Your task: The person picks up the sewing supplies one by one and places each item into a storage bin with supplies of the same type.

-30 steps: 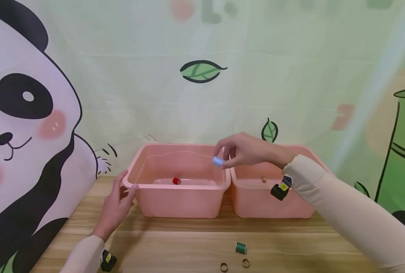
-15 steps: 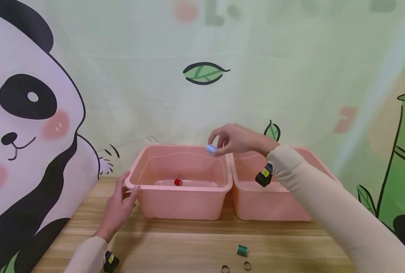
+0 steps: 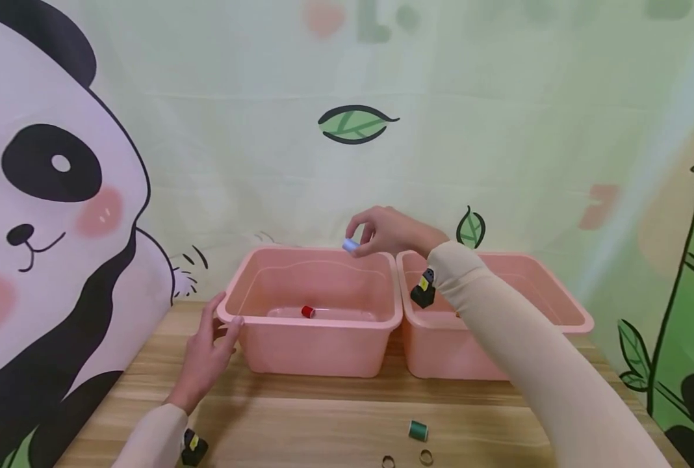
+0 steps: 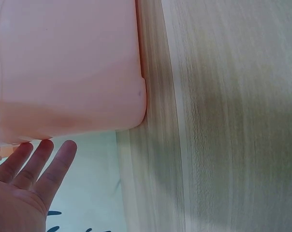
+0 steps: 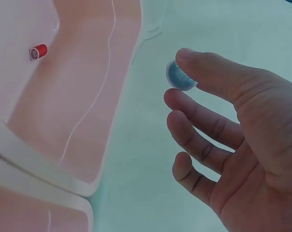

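Observation:
My right hand pinches a light blue thread spool between thumb and fingertips, over the back right rim of the left pink bin. In the right wrist view the spool shows its round end, with the other fingers loosely bent below. A red thread spool lies on that bin's floor. My left hand rests against the bin's front left corner, thumb at the front rim. The left wrist view shows its fairly straight fingers reaching the bin's side.
A second pink bin stands close on the right, partly covered by my right sleeve. On the wooden table in front lie a green thread spool and two rings, one ring close to the spool. A printed cloth hangs behind.
My right hand has moved left and up with the light blue spool, from between the bins to the left bin's back rim. The left hand stays at the corner.

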A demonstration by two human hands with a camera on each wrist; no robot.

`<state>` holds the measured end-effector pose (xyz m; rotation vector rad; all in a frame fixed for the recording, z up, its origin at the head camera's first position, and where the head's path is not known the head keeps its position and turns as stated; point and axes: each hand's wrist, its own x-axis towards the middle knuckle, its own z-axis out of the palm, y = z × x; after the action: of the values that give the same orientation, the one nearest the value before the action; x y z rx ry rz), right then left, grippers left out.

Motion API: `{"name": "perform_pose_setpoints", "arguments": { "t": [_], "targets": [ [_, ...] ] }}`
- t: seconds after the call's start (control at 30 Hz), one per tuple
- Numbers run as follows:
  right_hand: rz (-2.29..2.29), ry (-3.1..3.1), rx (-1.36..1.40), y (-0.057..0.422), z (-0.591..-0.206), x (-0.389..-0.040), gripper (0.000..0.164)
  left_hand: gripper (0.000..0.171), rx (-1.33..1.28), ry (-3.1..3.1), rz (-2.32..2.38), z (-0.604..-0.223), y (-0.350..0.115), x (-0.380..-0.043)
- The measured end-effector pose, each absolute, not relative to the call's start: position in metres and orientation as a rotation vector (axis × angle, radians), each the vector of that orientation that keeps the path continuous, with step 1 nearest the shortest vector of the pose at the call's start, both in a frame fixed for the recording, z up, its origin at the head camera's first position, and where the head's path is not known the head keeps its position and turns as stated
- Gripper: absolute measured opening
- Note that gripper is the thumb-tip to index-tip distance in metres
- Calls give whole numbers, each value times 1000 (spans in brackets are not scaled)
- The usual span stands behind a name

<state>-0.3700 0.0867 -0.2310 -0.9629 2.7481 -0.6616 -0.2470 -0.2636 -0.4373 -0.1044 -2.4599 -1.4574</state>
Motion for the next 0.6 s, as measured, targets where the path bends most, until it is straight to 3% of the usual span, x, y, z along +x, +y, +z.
{"name": "perform_pose_setpoints", "arguments": {
  "t": [0.6],
  "targets": [
    [-793,2707,-832,59,-262,-408,27,70,-103,-2434,-1493,-438,-264,-248]
  ]
}}
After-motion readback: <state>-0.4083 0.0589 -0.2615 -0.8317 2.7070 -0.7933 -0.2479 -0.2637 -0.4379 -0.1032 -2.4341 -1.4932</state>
